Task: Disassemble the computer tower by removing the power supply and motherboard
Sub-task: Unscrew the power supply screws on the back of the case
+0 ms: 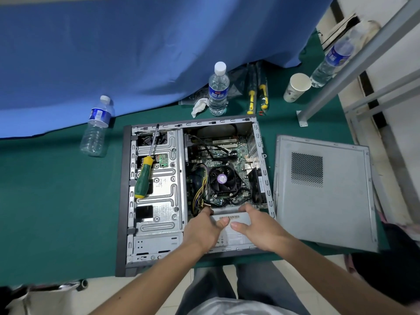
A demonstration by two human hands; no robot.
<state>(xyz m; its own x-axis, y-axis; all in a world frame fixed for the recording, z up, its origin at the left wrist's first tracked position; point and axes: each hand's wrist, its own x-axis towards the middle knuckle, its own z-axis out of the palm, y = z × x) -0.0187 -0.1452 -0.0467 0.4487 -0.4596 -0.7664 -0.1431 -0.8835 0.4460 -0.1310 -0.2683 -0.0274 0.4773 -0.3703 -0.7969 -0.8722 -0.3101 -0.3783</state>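
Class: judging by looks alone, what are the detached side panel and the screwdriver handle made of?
Side panel: probably sheet metal, dull grey, unpainted; it has folded edges and a punched vent grid. Screwdriver handle: likely moulded plastic or rubber, green with yellow ends, slightly glossy.

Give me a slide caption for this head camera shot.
Both hands grip the power supply inside the open computer case.

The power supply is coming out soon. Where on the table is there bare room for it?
Bare green mat lies left of the tower, below the tipped bottle. Behind the tower it is crowded: upright bottle, tissue, screwdrivers, paper cup. The side panel fills the right.
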